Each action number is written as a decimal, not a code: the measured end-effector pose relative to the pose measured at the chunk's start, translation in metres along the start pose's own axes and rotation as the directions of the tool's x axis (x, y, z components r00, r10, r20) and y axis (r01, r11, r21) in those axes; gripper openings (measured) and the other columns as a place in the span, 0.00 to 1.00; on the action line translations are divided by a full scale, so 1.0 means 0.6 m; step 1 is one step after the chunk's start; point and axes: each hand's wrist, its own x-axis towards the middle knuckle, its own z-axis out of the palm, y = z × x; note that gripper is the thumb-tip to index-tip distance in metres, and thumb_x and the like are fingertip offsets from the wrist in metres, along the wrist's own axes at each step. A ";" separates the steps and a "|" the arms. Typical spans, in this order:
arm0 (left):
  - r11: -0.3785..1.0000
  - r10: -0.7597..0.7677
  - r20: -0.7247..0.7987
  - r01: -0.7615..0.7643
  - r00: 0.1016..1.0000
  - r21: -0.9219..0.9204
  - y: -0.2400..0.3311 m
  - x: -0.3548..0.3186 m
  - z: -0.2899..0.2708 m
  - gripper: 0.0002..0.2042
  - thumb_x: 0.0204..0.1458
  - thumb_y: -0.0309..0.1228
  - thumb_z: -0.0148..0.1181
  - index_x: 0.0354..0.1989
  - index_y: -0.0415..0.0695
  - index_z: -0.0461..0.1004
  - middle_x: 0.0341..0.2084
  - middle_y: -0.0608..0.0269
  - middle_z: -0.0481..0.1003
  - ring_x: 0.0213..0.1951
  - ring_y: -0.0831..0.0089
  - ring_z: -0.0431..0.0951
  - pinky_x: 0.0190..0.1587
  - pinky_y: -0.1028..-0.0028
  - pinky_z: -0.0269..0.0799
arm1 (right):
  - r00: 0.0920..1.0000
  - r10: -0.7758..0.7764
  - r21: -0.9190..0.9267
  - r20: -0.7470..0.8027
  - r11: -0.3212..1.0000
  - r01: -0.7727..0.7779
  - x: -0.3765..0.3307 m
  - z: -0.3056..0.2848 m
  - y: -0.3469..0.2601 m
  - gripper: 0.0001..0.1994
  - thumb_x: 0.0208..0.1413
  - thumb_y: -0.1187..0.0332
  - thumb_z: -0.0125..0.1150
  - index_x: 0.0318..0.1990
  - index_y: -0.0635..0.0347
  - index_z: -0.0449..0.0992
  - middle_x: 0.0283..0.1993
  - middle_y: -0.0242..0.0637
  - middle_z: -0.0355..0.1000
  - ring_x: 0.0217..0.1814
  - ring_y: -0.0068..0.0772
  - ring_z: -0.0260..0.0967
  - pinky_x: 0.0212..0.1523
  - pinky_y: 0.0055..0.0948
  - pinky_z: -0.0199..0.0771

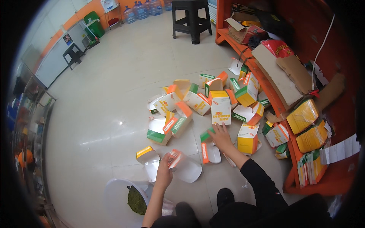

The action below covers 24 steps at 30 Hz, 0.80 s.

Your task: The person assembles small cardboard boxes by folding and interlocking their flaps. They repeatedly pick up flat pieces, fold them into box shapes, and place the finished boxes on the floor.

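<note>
My left hand (164,174) is closed on the edge of an opened food carton (189,168), white inside with an orange dotted side. My right hand (221,137) reaches forward with its fingers apart. Its fingertips are at the lower end of a white and yellow carton (221,107); whether they press on it I cannot tell. Just under that hand lies an open carton with green and orange sides (211,152). Beside my left hand sits another open carton with a yellow strip (146,154). Several more cartons (164,103) are heaped loosely on the floor ahead, some folded into boxes, some gaping.
Near my left forearm stands a whitish bucket (111,193) with green leafy-looking matter (136,200) in it. An orange shelf (272,91) with cardboard and wrapped yellow bundles (303,117) borders the right. A black stool (192,21) and water bottles (140,11) stand farther off.
</note>
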 end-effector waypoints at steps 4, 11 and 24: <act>0.999 -0.048 -0.035 0.048 0.998 -0.008 0.000 -0.012 -0.001 0.34 0.42 0.08 0.48 0.64 0.34 0.56 0.60 0.39 0.64 0.61 0.44 0.65 0.63 0.58 0.63 | 0.963 0.100 0.214 0.251 0.964 -0.156 0.023 0.031 0.028 0.14 0.48 0.68 0.58 0.44 0.51 0.78 0.44 0.39 0.75 0.54 0.42 0.73 0.56 0.42 0.71; 0.999 -0.014 -0.067 0.012 0.998 -0.030 0.025 -0.001 0.007 0.31 0.44 0.11 0.50 0.62 0.36 0.60 0.59 0.41 0.65 0.62 0.45 0.65 0.64 0.59 0.61 | 0.982 0.055 0.653 0.180 0.740 -0.161 -0.038 0.027 -0.004 0.09 0.52 0.67 0.60 0.39 0.56 0.78 0.35 0.46 0.75 0.41 0.52 0.74 0.43 0.45 0.74; 0.995 0.077 -0.078 -0.081 0.994 -0.057 0.067 0.011 0.005 0.23 0.52 0.19 0.47 0.59 0.41 0.69 0.59 0.48 0.67 0.60 0.47 0.64 0.64 0.57 0.59 | 0.899 0.104 0.402 0.425 0.868 -0.291 -0.066 0.043 -0.187 0.08 0.53 0.67 0.56 0.32 0.60 0.77 0.34 0.47 0.76 0.37 0.48 0.78 0.37 0.45 0.77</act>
